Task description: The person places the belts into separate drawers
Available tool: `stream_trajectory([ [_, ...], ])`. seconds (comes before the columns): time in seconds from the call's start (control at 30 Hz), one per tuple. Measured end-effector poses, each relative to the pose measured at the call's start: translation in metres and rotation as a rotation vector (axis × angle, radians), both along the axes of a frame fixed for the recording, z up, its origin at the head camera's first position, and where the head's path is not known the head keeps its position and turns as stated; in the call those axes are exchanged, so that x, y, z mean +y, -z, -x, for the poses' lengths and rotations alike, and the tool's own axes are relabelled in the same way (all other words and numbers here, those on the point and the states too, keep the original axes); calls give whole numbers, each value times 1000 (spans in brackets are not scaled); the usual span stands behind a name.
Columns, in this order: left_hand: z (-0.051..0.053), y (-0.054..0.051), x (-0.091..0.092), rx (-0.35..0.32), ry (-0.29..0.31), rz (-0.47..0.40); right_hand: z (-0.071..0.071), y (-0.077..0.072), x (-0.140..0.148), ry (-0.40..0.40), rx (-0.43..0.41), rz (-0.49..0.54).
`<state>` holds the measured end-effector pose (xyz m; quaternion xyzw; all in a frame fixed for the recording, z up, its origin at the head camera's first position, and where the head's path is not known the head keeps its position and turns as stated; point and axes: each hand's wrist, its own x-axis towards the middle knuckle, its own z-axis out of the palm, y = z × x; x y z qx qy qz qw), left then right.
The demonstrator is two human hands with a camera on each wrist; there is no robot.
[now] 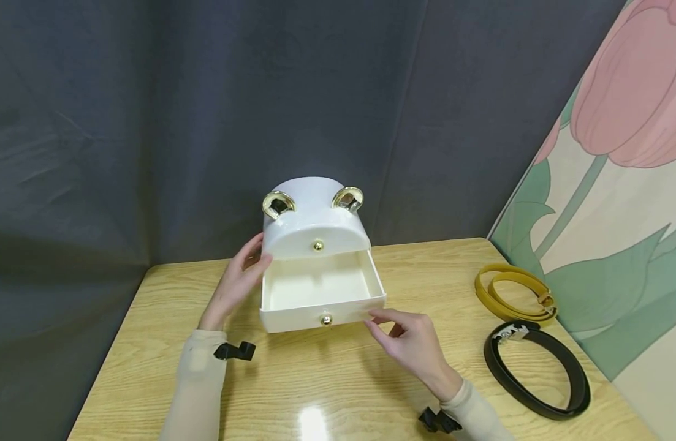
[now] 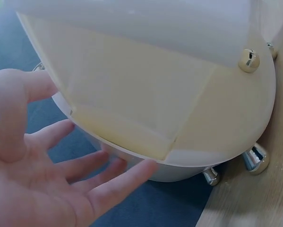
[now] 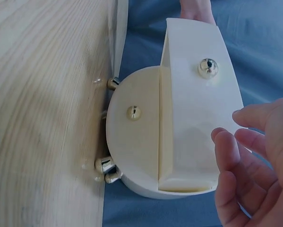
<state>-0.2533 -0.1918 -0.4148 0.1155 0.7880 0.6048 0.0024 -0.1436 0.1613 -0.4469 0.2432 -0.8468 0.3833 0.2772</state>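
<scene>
A white storage box (image 1: 310, 202) with a rounded upper part, gold rings and gold knobs stands on the table. Its rectangular drawer (image 1: 318, 282) is pulled out, and the inside looks bare. The rounded section, with its own knob (image 1: 318, 245), is closed. My left hand (image 1: 241, 275) rests along the left side of the box, with its fingers (image 2: 127, 182) spread in the left wrist view. At the drawer's right front corner is my right hand (image 1: 409, 343), thumb and forefinger apart. The right wrist view shows its bent fingers (image 3: 226, 151) beside the drawer front (image 3: 202, 104); firm contact cannot be told.
On the right side of the table lie a coiled yellow belt (image 1: 486, 294) and a coiled black belt (image 1: 494, 367) with a silver buckle. Behind the table hangs a dark curtain (image 1: 293, 92). A wall with painted tulips (image 1: 630, 92) borders the right.
</scene>
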Motion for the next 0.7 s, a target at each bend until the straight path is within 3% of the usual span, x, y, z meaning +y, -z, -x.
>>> stream_trajectory([
  [0.1,-1,0,-2,-22,32,10,0,0,5,9,-12,-3],
  [0.27,-2,-1,-1,-72,42,-48,-1,0,14,35,-38,3],
  [0.43,-1,-1,-2,-112,50,-97,-4,3,26,94,-56,9],
  [0.7,2,5,-4,-140,110,-143,-7,6,47,174,-63,16],
])
